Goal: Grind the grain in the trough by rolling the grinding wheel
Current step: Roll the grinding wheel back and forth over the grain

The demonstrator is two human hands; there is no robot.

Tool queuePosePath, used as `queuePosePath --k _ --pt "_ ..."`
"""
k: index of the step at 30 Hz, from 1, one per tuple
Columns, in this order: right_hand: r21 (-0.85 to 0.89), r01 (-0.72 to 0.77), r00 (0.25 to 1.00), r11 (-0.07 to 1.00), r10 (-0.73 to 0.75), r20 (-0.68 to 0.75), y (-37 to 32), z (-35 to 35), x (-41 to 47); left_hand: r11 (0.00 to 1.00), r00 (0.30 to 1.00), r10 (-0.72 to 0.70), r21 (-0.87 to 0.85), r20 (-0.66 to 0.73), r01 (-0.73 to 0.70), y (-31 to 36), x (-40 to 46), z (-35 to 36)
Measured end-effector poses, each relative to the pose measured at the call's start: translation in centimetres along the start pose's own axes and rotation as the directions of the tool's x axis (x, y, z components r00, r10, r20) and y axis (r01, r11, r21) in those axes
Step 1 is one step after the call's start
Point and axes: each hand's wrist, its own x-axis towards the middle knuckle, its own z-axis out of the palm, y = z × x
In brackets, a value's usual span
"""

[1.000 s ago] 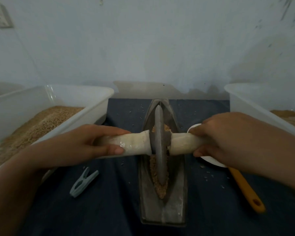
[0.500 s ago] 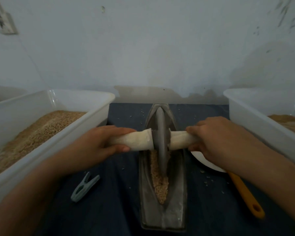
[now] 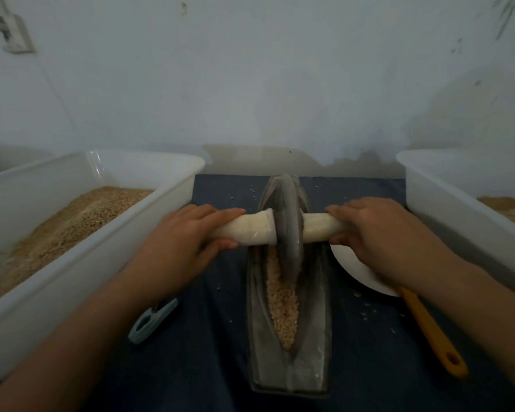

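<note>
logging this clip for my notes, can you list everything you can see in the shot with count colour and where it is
trough: 1, grey metal, centre of the cloth, running away from the person
grain: 1 strip, tan, in the trough's groove, near part
grinding wheel: 1, grey disc, standing upright at the far part of the trough
handle: 1, off-white, passes through the wheel, sticks out both sides
tubs: 2, white plastic, left and right edges, each holding tan grain
clothes peg: 1, pale teal, on the cloth left of the trough
scoop: 1, white bowl with orange handle, right of the trough
cloth: 1, dark blue, under everything
wall socket: 1, white, upper left wall
left hand: grips the handle's left end
right hand: grips the handle's right end
</note>
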Motion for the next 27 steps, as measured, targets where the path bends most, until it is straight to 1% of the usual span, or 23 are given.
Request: queuePosePath --k 2,4,6,7,9,11,13,15,17,18,19,20,22,25,27 --pt "-0.009 0.032 0.999 0.999 -0.032 0.006 -0.1 -0.4 -0.1 0.995 0.998 -0.029 -0.095 0.061 0.035 -0.2 0.0 -0.5" --pt "-0.053 0.105 0.994 0.993 -0.103 0.045 -0.3 -1.2 -0.4 0.971 0.983 -0.033 -0.229 0.178 0.074 -0.5 -0.2 -1.5" --pt "-0.07 0.158 0.983 0.985 -0.15 0.11 -0.7 -2.3 -0.9 0.925 0.957 -0.003 -0.362 0.291 0.113 -0.7 -0.4 -2.7" --pt "-0.072 0.171 0.978 0.983 -0.16 0.133 -0.9 -2.9 -1.2 0.908 0.942 0.023 -0.401 0.336 0.121 -0.7 -0.6 -3.2" --pt "-0.073 0.181 0.975 0.981 -0.169 0.148 -1.1 -3.6 -1.7 0.897 0.921 0.057 -0.425 0.386 0.123 -0.8 -0.9 -3.8" --pt "-0.05 0.158 0.978 0.986 -0.15 0.145 -1.0 -3.6 -1.7 0.899 0.929 0.05 -0.422 0.367 0.118 -0.7 -0.9 -3.7" --pt "0.003 0.099 0.989 0.995 -0.099 0.113 -0.6 -2.9 -1.1 0.92 0.954 0.011 -0.377 0.301 0.109 -0.4 -0.7 -3.1" --pt "0.055 0.039 0.996 0.998 -0.043 0.076 -0.1 -1.8 -0.6 0.968 0.983 -0.02 -0.244 0.181 0.064 -0.2 -0.4 -1.9" --pt "0.054 0.013 0.999 0.998 -0.014 0.033 0.3 -0.9 -0.2 0.998 0.999 0.004 -0.06 0.044 -0.001 0.0 -0.2 -0.7" --pt "0.052 0.008 1.0 0.999 -0.008 0.004 0.4 -0.5 -0.2 1.0 1.0 0.015 0.01 0.007 -0.016 0.0 -0.2 -0.2" --pt "0.049 0.008 1.0 0.999 -0.007 -0.017 0.5 -0.3 -0.1 0.999 1.0 0.012 0.033 -0.008 -0.012 0.0 -0.1 0.1" --pt "0.043 0.014 1.0 0.999 -0.013 -0.025 0.5 -0.2 -0.1 1.0 1.0 0.002 0.015 -0.006 -0.001 0.0 0.0 0.1" --pt "0.017 0.043 0.999 0.999 -0.043 0.009 0.3 -0.5 -0.1 0.995 0.999 -0.018 -0.101 0.05 0.023 -0.1 0.0 -0.5" --pt "-0.01 0.103 0.989 0.995 -0.101 0.113 -0.1 -2.1 -0.6 0.94 0.975 0.005 -0.334 0.22 0.071 -0.7 -0.3 -2.1" --pt "0.002 0.116 0.978 0.993 -0.115 0.173 -0.4 -3.2 -1.4 0.906 0.943 0.053 -0.413 0.329 0.093 -1.0 -0.7 -3.2"
